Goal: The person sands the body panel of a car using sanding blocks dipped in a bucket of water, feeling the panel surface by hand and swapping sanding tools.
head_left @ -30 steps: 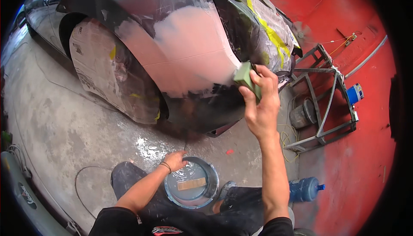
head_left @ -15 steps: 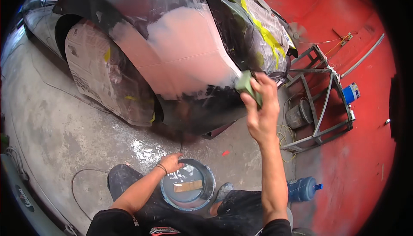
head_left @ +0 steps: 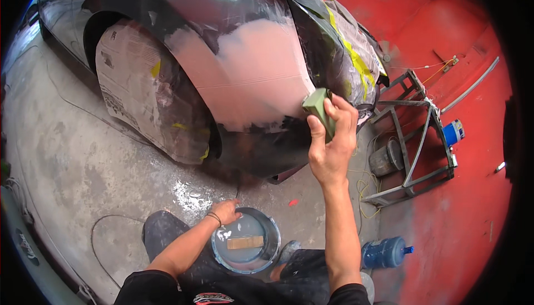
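Observation:
My right hand [head_left: 335,146] is raised, its fingers and thumb closed round a green sanding block [head_left: 320,110]. The block's far end touches or nearly touches the right edge of a pinkish filler patch [head_left: 250,71] on the dark car body [head_left: 250,146]. Low in front of me, my left hand [head_left: 225,211] grips the rim of a round grey-blue bucket [head_left: 272,235], thumb on the inner side. Cloudy water fills the bucket's bottom, and a tan rectangular block [head_left: 245,242] lies in it. Some fingers of the left hand are hidden.
Newspaper [head_left: 125,77] covers the wheel; more paper with yellow tape [head_left: 356,60] masks the car's front. At right stand a metal frame [head_left: 411,138], a dark pail [head_left: 386,157] and a large blue water bottle [head_left: 385,252]. Cables [head_left: 103,232] run over the wet concrete floor.
The right hand and sanding block have shifted slightly left and a little lower in view. The left hand stays at the bucket rim. The whole view has moved a little.

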`<move>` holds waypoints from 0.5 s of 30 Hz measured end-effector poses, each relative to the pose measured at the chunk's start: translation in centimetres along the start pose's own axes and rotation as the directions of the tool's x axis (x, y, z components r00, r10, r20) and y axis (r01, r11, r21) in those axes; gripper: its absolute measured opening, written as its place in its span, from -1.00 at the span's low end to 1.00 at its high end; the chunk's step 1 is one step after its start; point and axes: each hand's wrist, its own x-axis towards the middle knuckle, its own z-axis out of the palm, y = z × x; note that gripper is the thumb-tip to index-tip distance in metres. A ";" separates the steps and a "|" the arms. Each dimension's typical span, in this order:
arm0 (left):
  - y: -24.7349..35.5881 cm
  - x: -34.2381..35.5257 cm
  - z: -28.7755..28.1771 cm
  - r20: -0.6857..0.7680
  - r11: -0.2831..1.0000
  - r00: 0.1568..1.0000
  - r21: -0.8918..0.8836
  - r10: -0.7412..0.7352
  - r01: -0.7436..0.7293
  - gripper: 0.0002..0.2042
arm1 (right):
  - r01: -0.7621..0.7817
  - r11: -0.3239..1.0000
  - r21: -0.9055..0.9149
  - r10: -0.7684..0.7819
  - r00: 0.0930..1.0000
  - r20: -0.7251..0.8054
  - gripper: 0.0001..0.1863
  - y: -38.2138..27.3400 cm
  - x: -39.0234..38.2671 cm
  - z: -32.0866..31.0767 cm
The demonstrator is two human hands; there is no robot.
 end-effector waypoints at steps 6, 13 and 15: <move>-0.1 0.4 0.2 0.012 0.999 1.000 0.036 0.005 -0.005 -0.31 | 0.037 0.999 -0.017 -0.038 0.998 -0.049 -0.65 -1.6 2.8 2.1; 0.2 0.0 -0.7 0.009 0.999 1.000 0.032 -0.005 0.004 -0.30 | -0.004 1.000 -0.017 0.002 0.995 -0.102 -0.67 -2.3 3.3 3.3; 0.4 -0.5 -0.8 0.012 0.999 1.000 0.054 -0.002 0.001 -0.30 | 0.021 0.998 -0.054 -0.025 0.997 -0.073 -0.68 -2.3 2.0 2.7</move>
